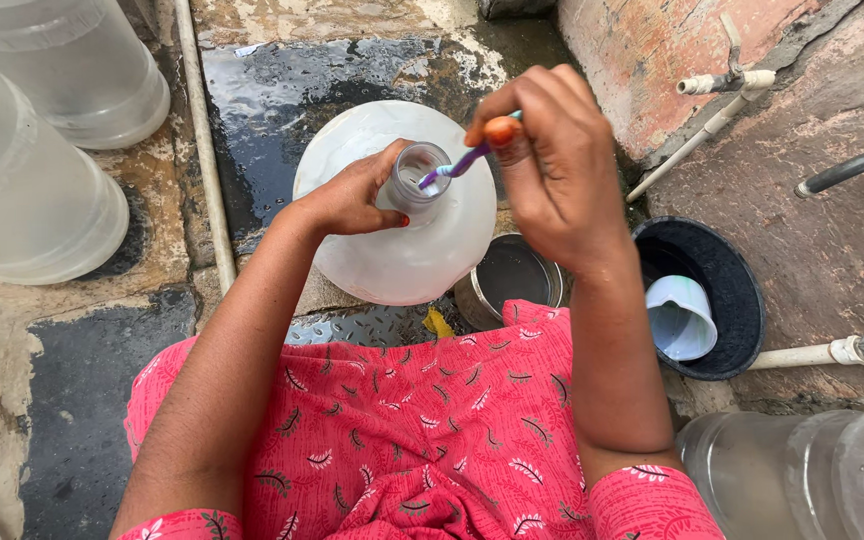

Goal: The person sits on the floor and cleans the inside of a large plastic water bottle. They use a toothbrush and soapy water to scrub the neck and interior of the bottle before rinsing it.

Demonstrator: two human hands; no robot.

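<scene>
Seen from above: left hand [352, 195] wraps the neck of a big clear water jug [402, 240] on wet floor, centre frame. Right hand [547, 165] pinches a purple toothbrush [457, 163], bristles at the jug mouth. Tight space w/ more jugs [32, 190] left, steel pot [510, 275] touching jug's near side, black bucket [742, 290] w/ white mug [680, 318] inside at right.

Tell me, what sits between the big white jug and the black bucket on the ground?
In the head view, a small steel pot sits between the white jug and the black bucket; the right hand's forearm crosses above that stretch.
</scene>
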